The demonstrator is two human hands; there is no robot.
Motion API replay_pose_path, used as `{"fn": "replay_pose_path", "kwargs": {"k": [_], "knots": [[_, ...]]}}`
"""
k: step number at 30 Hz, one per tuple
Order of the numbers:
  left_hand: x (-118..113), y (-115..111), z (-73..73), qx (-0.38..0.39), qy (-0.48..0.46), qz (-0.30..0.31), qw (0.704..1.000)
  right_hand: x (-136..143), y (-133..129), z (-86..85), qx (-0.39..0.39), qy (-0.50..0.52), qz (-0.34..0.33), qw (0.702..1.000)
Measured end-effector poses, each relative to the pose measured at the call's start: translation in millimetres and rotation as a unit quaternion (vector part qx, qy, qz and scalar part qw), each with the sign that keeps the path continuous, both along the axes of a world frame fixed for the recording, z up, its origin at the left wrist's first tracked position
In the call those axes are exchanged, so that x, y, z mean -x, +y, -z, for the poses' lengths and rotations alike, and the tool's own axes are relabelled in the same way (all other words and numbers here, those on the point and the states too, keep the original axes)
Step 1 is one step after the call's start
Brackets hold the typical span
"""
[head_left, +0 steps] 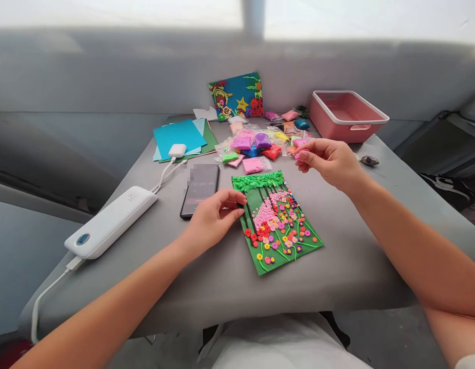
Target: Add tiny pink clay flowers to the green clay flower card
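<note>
A green card (251, 260) lies on the grey table, decorated with small clay flowers, dark upright stems, a pink dotted patch and a bright green leafy band along its top. My left hand (219, 218) rests at the card's left edge, thumb and index finger apart, with nothing seen between them. Raised beyond the card's upper right, my right hand (325, 163) pinches a small lump of pink clay (300, 155) between its fingertips. Behind the card is a pile of clay packets (253, 165) in several colours.
A phone (201, 189) and a white power bank (110, 221) with cables lie left on the table (349, 271). Coloured sheets (179, 134) are at the back left. An underwater clay picture (237, 92) leans at the back; a pink bin (333, 120) stands back right.
</note>
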State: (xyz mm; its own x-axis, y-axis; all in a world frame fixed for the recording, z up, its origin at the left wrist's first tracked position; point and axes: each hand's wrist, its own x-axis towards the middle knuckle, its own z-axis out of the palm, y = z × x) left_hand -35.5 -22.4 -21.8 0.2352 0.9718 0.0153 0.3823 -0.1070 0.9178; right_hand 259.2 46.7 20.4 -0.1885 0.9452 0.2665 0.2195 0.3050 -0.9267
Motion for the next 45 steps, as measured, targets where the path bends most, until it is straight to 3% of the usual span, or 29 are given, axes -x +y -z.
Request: {"fn": "replay_pose_path", "kwargs": {"k": [5,7,10,15,21,25,30,37,41,45], "knots": [[-7.0,18.2,-14.1,-0.042,0.051,-0.022,0.998,18.4,-0.5,-2.3,-0.014,0.014,-0.002,1.000],[-13.1,24.3,-23.0,-0.066,0.051,-0.052,0.995,29.1,-1.3,3.8,-0.020,0.021,-0.009,1.000],[-27.4,28.7,-29.4,-0.059,0.010,-0.043,0.997,42.8,-8.8,17.8,-0.028,0.025,-0.040,0.998],[-40.8,23.1,-19.0,0.061,-0.128,0.031,0.989,51.0,-32.5,39.4,-0.040,0.006,-0.090,0.995],[-31.7,11.2,-7.2,0.159,-0.223,0.045,0.961,53.3,-49.9,44.5,-0.075,-0.029,-0.106,0.991],[-31.6,11.3,-3.9,0.171,-0.259,0.045,0.950,52.7,-52.1,42.1,-0.159,-0.058,-0.088,0.982],[-34.2,12.3,0.2,0.177,-0.268,0.043,0.946,47.6,-47.8,39.2,-0.295,-0.130,-0.061,0.945],[-33.4,12.1,-3.4,0.164,-0.247,0.036,0.954,50.7,-50.5,39.2,-0.202,-0.153,-0.066,0.965],[-32.8,12.0,-1.5,0.146,-0.269,0.001,0.952,45.7,-47.2,40.1,-0.117,-0.060,-0.001,0.991],[-33.8,10.5,4.6,0.128,-0.314,-0.009,0.941,41.2,-43.0,42.4,-0.133,-0.001,0.039,0.990]]}}
